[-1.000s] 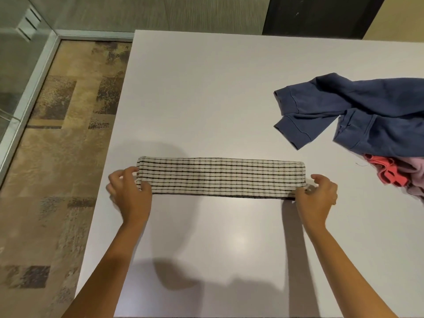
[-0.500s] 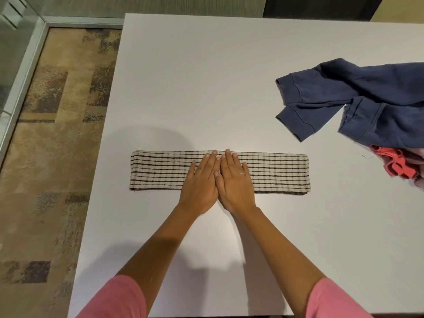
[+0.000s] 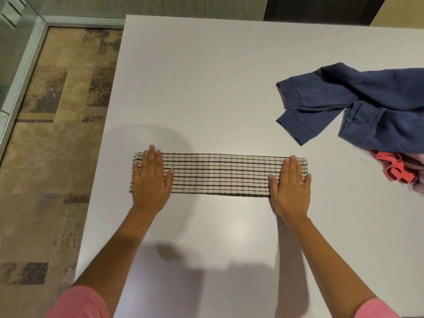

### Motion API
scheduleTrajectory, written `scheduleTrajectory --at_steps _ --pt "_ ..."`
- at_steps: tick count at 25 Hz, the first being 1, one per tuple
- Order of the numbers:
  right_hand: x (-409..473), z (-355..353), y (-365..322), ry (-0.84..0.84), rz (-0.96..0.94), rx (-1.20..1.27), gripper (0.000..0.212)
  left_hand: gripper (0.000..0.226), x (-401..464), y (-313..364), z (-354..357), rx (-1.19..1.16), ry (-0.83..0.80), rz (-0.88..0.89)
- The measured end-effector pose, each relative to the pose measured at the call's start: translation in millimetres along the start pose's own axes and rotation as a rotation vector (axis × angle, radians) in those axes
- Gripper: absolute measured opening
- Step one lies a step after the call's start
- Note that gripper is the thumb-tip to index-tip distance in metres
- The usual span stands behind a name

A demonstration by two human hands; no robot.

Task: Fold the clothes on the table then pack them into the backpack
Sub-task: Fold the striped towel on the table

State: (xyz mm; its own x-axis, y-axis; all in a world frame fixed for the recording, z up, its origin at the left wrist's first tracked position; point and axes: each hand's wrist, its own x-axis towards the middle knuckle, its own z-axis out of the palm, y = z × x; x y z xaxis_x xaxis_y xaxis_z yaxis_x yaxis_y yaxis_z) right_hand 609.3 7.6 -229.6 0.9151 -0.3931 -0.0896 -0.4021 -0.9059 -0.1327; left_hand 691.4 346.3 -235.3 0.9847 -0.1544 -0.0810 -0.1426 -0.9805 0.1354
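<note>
My left hand (image 3: 150,180) lies flat on 1 end of the folded checked cloth (image 3: 218,174), fingers (image 3: 151,157) straight and wide, holding nothing. My right hand (image 3: 290,187) presses the other end the same way, a ring (image 3: 301,183) on 1 finger. The cloth stretches as a long strip between my hands on the white surface (image 3: 206,88). Beyond my right fingers, well apart, lie a navy sweatshirt (image 3: 367,99) and a coral garment (image 3: 394,166).

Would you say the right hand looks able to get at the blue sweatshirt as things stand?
Probably yes: the right hand lies flat on the checked cloth, holding nothing, and only bare table separates it from the blue sweatshirt.
</note>
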Motion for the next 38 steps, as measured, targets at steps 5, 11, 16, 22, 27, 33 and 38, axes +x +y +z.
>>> scheduleTrajectory --at_steps 5,11,16,22,27,33,38 --pt "0 -4 16 -0.023 0.038 -0.029 0.070 0.069 -1 -10 0 0.020 0.013 -0.082" --pt "-5 -6 14 0.010 0.082 0.010 0.058 0.049 -2 -5 -21 -0.011 0.081 -0.181" --pt "-41 -2 -13 0.130 0.036 0.162 0.049 0.036 22 11 -52 -0.124 -0.221 -0.084" --pt "-53 0 -42 0.120 0.127 0.335 0.045 0.035 55 97 -50 -0.206 -0.408 0.166" --pt "-51 -8 -36 0.086 0.129 0.456 0.052 0.041 70 118 -52 -0.298 -0.717 0.181" --pt "-60 -31 -35 0.120 0.244 0.736 0.044 0.028 66 118 -94 -0.694 -0.797 0.224" --pt "-60 -72 -61 -0.181 0.625 1.302 0.038 0.021 61 132 -131 -0.984 -0.536 0.187"
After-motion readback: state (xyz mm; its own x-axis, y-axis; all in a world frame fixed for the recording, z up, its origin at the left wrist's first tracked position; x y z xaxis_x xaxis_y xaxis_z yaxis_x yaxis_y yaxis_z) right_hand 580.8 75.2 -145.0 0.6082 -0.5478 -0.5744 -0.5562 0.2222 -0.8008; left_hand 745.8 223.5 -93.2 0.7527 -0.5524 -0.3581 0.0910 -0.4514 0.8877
